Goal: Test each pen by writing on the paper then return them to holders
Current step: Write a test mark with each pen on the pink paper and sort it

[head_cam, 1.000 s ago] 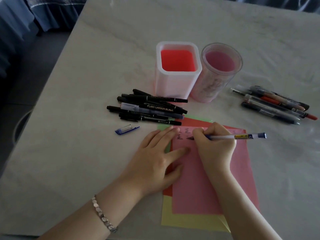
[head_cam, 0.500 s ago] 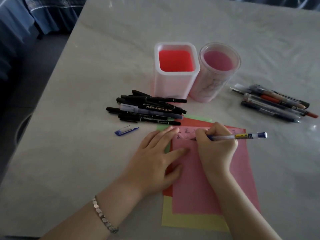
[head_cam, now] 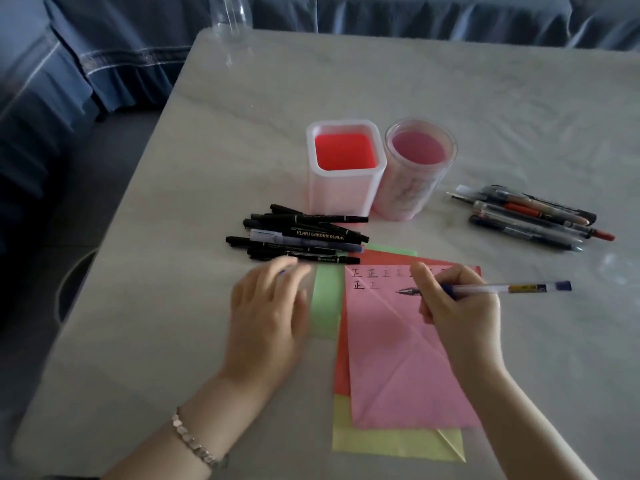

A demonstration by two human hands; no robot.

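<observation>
My right fingers (head_cam: pixel 420 277) are pinching the pen (head_cam: pixel 502 289) close to its tip, curled round the barrel. The tip is pointing at the second row of marks (head_cam: pixel 358 285) near the top of the pink paper (head_cam: pixel 391 358); whether it is touching the sheet I cannot tell. My right hand (head_cam: pixel 460 306) is sitting over the top right part of that paper. My left fingers (head_cam: pixel 291 270) are blurred but lying fairly straight and close together, gripping nothing as far as I can see, and my left hand (head_cam: pixel 266 306) is hovering just left of the pink paper.

I am judging the testing as partly done: one full row of marks and two more below it are showing. The returning is not begun. The square holder (head_cam: pixel 346 199) and the round holder (head_cam: pixel 415 195), beyond the pink paper's top edge, are showing no pens inside. The black pens (head_cam: pixel 304 237) are lying at its top left corner, and the mixed pens (head_cam: pixel 530 216) are lying well off to its upper right, all waiting on the table (head_cam: pixel 173 341)
</observation>
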